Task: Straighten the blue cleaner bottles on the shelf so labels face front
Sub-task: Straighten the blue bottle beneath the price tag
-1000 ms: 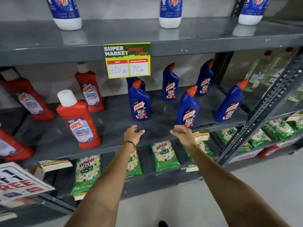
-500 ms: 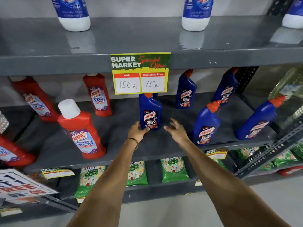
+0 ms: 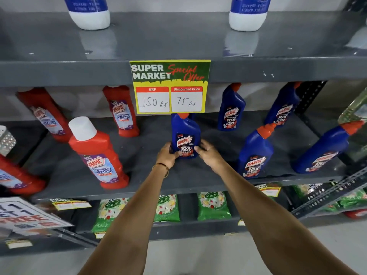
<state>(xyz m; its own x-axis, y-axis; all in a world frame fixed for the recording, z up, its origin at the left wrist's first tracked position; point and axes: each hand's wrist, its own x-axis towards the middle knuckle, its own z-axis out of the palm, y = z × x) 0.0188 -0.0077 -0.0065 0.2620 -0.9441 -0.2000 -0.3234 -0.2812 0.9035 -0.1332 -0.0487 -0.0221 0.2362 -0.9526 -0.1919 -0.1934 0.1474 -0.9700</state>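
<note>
Several blue cleaner bottles with orange caps stand on the grey middle shelf [image 3: 158, 181]. The nearest blue bottle [image 3: 185, 133] stands upright with its label facing me, its cap partly hidden behind a price sign. My left hand [image 3: 167, 154] grips its lower left side and my right hand [image 3: 208, 153] its lower right side. Two more blue bottles [image 3: 230, 110] [image 3: 283, 108] stand at the back. Another blue bottle [image 3: 255, 153] stands at the front right, and the farthest right blue bottle [image 3: 323, 149] is turned slightly sideways.
Red bathroom cleaner bottles [image 3: 99, 155] fill the shelf's left half. A yellow-green price sign [image 3: 169, 86] hangs from the upper shelf's edge. White-bottomed blue bottles [image 3: 89, 14] stand on the top shelf. Green detergent packs [image 3: 166, 207] lie on the lower shelf. A perforated metal upright [image 3: 327, 197] borders the right.
Both hands reached forward from the shelf's front edge and closed on the nearest blue bottle's base. My view moved closer and shifted left.
</note>
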